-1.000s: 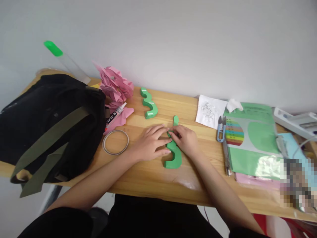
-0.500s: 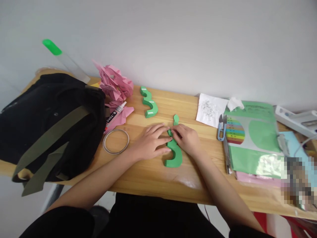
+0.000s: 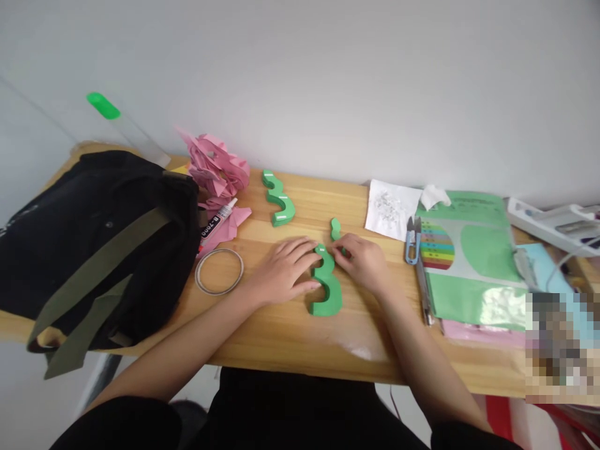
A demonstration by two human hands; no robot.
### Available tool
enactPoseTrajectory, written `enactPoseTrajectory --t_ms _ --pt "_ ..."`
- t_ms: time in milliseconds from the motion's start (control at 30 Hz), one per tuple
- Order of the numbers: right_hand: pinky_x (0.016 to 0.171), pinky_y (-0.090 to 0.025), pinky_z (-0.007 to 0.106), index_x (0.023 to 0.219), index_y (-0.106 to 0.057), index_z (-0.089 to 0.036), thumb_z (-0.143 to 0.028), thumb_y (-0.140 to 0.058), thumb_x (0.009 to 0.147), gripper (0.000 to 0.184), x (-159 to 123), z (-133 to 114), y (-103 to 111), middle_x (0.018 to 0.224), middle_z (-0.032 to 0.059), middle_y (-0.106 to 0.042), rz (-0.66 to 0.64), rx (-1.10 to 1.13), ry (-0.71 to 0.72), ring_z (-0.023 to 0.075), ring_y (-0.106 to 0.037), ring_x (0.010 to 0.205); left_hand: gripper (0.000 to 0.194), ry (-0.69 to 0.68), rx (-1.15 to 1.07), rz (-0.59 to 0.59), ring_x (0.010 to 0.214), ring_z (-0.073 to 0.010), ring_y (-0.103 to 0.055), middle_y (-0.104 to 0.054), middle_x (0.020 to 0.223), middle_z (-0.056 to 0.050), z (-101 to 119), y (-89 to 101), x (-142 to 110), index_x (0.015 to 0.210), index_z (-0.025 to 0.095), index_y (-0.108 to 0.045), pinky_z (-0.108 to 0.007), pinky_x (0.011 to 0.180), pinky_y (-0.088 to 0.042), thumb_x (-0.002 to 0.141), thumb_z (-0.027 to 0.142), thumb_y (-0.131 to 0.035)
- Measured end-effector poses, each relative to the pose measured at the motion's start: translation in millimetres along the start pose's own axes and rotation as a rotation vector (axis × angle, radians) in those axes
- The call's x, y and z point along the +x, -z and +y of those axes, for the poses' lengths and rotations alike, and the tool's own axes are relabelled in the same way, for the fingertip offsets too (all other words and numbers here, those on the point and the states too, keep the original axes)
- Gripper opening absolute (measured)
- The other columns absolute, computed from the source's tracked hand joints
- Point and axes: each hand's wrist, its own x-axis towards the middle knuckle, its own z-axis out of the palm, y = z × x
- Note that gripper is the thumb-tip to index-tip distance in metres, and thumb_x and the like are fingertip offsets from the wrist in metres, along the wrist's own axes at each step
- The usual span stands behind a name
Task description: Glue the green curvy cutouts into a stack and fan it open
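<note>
A thick green 3-shaped piece [image 3: 332, 303] lies on the table in front of me, with a small white strip [image 3: 321, 249] on its upper end. My left hand [image 3: 284, 272] rests flat at its left side, fingers stretched out and fingertips touching its edge. On the other side, my right hand [image 3: 360, 259] has thumb and forefinger pinched close by the strip; whatever is between them is too small to make out. Partly under that hand lies a second green curved piece [image 3: 335, 226]. Farther back sits another green 3-shaped piece [image 3: 284, 215] bearing several white strips.
To the left are a black bag [image 3: 107, 250], a tape roll [image 3: 199, 275], a glue tube [image 3: 216, 224] and crumpled pink paper [image 3: 220, 165]. At right lie blue snips [image 3: 412, 242], a white paper with scraps [image 3: 391, 209], a green folder [image 3: 478, 300] and a power strip [image 3: 544, 228].
My right hand has shifted slightly right, off the green piece's upper end. The white strip there now shows. My left hand stays at the piece's left side.
</note>
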Motion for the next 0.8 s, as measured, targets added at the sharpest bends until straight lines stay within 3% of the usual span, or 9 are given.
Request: enactPoseTrajectory --t_ms 233,367,500,633,800 --pt "0.063 -0.040 0.026 0.084 -0.064 -0.017 -0.031 -0.056 0.088 0.017 4 -18 -6 0.079 0.0069 -0.066 -0.016 -0.042 -0.065 0.0177 -0.060 0.071 0.048 0.008 -0.004 0.004 0.134 -0.0286 -0.039 -0.050 0.139 -0.014 0 -1.1 0 0.121 0.018 -0.055 -0.049 0.110 -0.033 0.091 0.055 -0.049" --pt "0.063 -0.040 0.027 0.083 -0.064 -0.018 -0.024 -0.052 0.088 0.014 9 -26 -14 0.084 0.0082 -0.067 -0.020 -0.075 -0.088 0.0193 -0.061 0.076 0.054 0.052 -0.062 0.043 0.133 -0.0279 -0.041 -0.051 0.137 -0.016 -1 -1.6 0 0.129 0.016 -0.048 -0.048 0.108 -0.035 0.092 0.055 -0.047" --pt "0.061 -0.040 0.025 0.079 -0.063 -0.018 -0.021 -0.054 0.084 0.011 8 -24 -12 0.079 0.0060 -0.066 0.027 0.033 -0.118 0.0165 -0.059 0.069 0.056 0.058 -0.029 0.034 0.133 -0.0277 -0.041 -0.051 0.139 -0.015 0 -1.1 1 0.134 0.015 -0.046 -0.047 0.109 -0.034 0.092 0.054 -0.047" --pt "0.058 -0.040 0.025 0.074 -0.065 -0.018 -0.023 -0.057 0.078 0.010 5 -7 8 0.072 0.0038 -0.067 0.072 0.138 -0.234 0.0144 -0.058 0.061 0.056 0.039 0.005 0.020 0.133 -0.0277 -0.041 -0.051 0.140 -0.013 0 0.0 1 0.137 0.016 -0.045 -0.047 0.110 -0.033 0.093 0.050 -0.047" --pt "0.064 -0.045 0.028 0.077 -0.069 -0.017 -0.028 -0.058 0.077 0.015 10 45 61 0.070 0.0058 -0.070 0.269 -0.003 -0.644 0.0187 -0.064 0.066 0.054 0.060 0.035 0.032 0.132 -0.0283 -0.042 -0.049 0.141 -0.013 0 -0.5 0 0.137 0.017 -0.045 -0.048 0.108 -0.035 0.093 0.048 -0.048"
